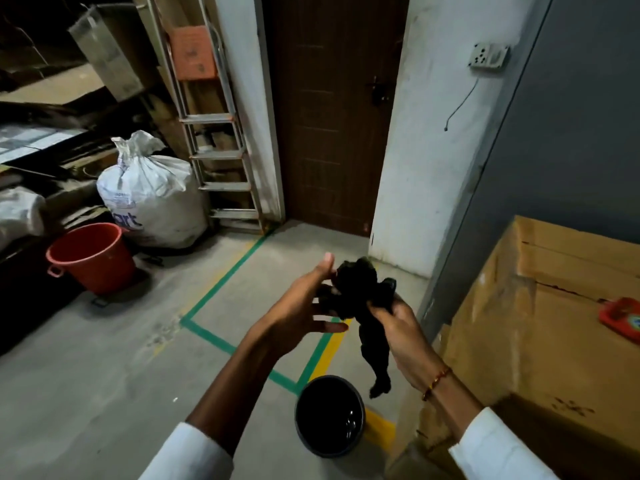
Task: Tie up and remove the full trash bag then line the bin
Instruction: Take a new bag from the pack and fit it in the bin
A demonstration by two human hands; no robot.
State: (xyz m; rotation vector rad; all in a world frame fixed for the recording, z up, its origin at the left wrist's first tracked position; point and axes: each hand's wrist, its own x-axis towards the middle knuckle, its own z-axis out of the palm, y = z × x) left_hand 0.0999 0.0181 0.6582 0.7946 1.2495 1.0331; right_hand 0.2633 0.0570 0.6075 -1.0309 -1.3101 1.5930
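While hands bunch a black bag (360, 299), cardboard box (540, 327) crowds bin (329, 415)

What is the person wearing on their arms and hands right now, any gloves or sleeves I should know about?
No gloves: both the left hand and the right hand are bare. Each forearm ends in a white sleeve pushed back short of the wrist. The right wrist carries a thin orange-red thread bracelet. No watch or rings are visible.
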